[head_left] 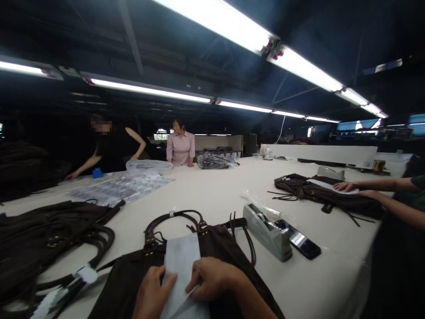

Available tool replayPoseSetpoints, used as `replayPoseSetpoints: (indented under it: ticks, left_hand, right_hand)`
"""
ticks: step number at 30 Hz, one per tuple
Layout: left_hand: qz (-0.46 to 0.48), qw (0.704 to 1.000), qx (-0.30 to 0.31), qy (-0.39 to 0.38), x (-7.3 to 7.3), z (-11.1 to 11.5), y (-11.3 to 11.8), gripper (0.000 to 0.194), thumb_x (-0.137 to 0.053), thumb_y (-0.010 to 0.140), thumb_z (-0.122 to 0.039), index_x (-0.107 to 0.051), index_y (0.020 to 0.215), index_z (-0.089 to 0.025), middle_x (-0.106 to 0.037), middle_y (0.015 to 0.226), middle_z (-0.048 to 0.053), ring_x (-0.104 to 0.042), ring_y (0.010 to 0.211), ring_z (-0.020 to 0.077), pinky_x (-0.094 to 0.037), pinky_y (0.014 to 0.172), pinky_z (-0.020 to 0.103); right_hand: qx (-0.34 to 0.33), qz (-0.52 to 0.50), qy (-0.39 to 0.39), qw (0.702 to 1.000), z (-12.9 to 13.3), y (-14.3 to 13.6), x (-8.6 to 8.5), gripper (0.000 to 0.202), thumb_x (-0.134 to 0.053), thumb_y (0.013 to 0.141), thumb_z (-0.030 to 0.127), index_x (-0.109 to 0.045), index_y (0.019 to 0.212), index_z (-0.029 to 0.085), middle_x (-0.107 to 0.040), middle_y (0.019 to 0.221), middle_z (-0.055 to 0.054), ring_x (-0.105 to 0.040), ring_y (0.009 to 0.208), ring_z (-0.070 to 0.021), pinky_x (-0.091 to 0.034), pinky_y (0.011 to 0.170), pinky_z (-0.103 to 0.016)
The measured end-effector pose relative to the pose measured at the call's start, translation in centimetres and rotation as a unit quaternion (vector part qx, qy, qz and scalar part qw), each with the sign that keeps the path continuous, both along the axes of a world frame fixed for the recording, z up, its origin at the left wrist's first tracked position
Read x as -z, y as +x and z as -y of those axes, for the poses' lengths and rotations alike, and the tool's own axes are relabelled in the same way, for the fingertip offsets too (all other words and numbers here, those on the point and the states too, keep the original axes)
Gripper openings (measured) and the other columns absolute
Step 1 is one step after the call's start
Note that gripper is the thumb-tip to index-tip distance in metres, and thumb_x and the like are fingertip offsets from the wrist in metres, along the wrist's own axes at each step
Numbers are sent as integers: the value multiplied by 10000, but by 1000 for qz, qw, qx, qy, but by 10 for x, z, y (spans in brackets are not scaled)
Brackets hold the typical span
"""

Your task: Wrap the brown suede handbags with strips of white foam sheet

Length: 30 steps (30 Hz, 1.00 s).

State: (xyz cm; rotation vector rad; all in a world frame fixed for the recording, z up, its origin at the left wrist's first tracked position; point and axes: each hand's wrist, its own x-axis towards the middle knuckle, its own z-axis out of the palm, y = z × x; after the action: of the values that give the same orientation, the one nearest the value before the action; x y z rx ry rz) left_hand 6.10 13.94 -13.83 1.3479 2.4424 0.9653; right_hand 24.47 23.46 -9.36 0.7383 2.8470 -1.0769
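A dark brown handbag (129, 274) lies on the table in front of me, its looped handles pointing away. Over its middle runs a strip of white, paper-like sheet (182, 250) with a fold near the bottom. My left hand (153, 290) rests at the strip's left edge, thumb apart from the fingers and lying on the sheet. On the other side, my right hand (212, 279) pinches the sheet by its folded part, with the fingers curled. The lower part of the bag is out of frame.
A grey tape dispenser (267, 232) and a phone (300, 239) lie right of the bag. More dark bags (56, 243) are at left. At right, a co-worker's hands (352, 188) press a white strip on another bag (299, 184). Two people stand across the table (212, 190).
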Motion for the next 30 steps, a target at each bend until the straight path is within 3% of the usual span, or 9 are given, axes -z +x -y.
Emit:
replayPoseSetpoints:
  ticks: [6, 10, 13, 15, 17, 20, 23, 27, 30]
  left_hand:
    - [-5, 996, 57, -68, 2, 5, 0, 177, -472, 885, -303, -607, 931, -199, -675, 987, 54, -624, 990, 233, -421, 816, 275]
    - [12, 995, 82, -64, -9, 11, 12, 99, -508, 886, -198, -607, 893, -191, -684, 902, 24, -632, 911, 195, -398, 759, 250]
    - [27, 996, 71, -51, -16, 12, 19, 73, -551, 839, -133, -597, 816, -185, -678, 849, 10, -626, 860, 177, -384, 724, 242]
    - [27, 997, 54, -44, -17, 11, 20, 75, -573, 821, -121, -593, 795, -188, -676, 844, 8, -622, 862, 173, -376, 719, 240]
    - [21, 999, 35, -34, -15, 10, 20, 73, -577, 827, -126, -585, 790, -188, -675, 848, 14, -620, 871, 176, -366, 719, 246]
    - [13, 1000, 7, -23, -13, 8, 19, 81, -561, 854, -151, -558, 778, -180, -668, 840, 33, -617, 851, 186, -347, 699, 260]
    - [22, 999, -1, -27, -12, 6, 16, 120, -529, 866, -175, -529, 747, -174, -656, 805, 45, -613, 811, 187, -344, 671, 259]
    - [53, 997, 22, -47, -12, 5, 10, 130, -478, 871, -246, -544, 786, -172, -666, 848, 70, -624, 837, 201, -378, 684, 263]
    - [67, 995, 29, -68, -13, 2, 4, 194, -470, 842, -341, -567, 836, -173, -676, 904, 92, -628, 891, 236, -400, 725, 288]
  right_hand:
    - [-18, -19, -33, 999, -8, 4, -1, 363, -716, 682, 197, -775, 1040, 181, -585, 602, 32, -475, 583, -83, -337, 516, -157]
    - [-17, -69, -135, 988, -16, 16, -4, 283, -775, 667, 213, -796, 947, 171, -648, 707, 8, -515, 647, -90, -356, 526, -148]
    - [78, -181, -235, 952, -26, 16, 1, 206, -733, 758, 305, -779, 886, 150, -679, 832, -46, -593, 709, -115, -461, 580, -163]
    - [207, -212, -253, 921, -30, 6, 8, 225, -649, 837, 296, -718, 740, 104, -653, 746, -70, -609, 618, -123, -505, 536, -199]
    - [289, -201, -235, 906, -30, -9, 15, 260, -591, 843, 170, -623, 596, 96, -597, 592, -54, -574, 486, -115, -478, 448, -193]
    - [289, -194, -237, 907, -25, -28, 18, 288, -515, 775, 1, -568, 512, 106, -530, 464, -15, -525, 406, -92, -440, 412, -160]
    - [274, -203, -284, 896, -21, -31, 13, 271, -471, 747, -47, -607, 558, 93, -552, 497, 1, -499, 406, -53, -468, 464, -138]
    - [286, -217, -347, 866, -23, -20, 5, 285, -459, 726, -85, -689, 770, 79, -592, 585, 11, -489, 429, -28, -467, 485, -117]
    - [309, -221, -377, 845, -30, -14, 5, 217, -501, 794, -48, -676, 775, 79, -582, 586, 17, -498, 444, -31, -458, 469, -109]
